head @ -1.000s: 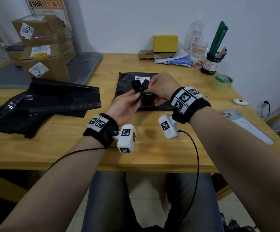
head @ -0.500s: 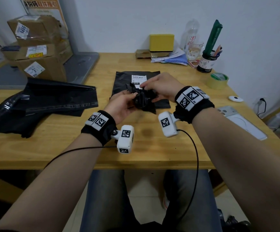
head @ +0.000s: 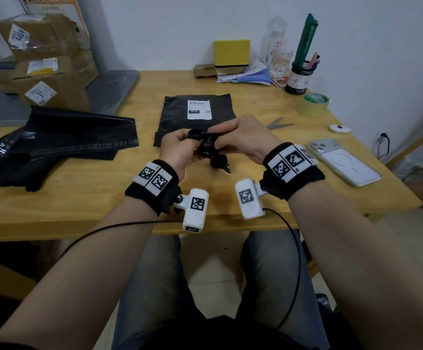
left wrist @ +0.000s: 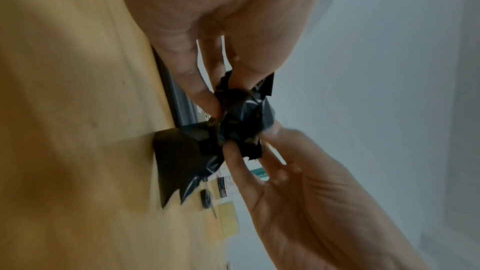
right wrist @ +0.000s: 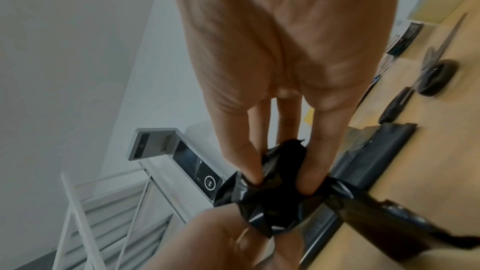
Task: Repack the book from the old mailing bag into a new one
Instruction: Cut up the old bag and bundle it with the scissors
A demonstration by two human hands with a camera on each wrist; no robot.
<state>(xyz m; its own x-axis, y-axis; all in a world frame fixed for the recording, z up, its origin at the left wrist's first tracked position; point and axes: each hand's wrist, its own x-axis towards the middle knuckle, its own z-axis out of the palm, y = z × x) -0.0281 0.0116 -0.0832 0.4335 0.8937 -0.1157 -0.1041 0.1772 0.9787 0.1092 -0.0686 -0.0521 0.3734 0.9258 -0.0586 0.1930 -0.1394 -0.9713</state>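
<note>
Labelled bag (head: 197,114) mid table (head: 91,198); boxes (head: 48,69) back left, phone (head: 344,161) right

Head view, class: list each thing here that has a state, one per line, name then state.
Left hand: pinching the black scrap.
Right hand: pinching the black scrap.
Black scrap: crumpled, held above the table.
Labelled bag: flat on the table, label up.
Bag pile: lying slack, left.
Scissors: lying flat, blades about shut.
Phone: face down.
</note>
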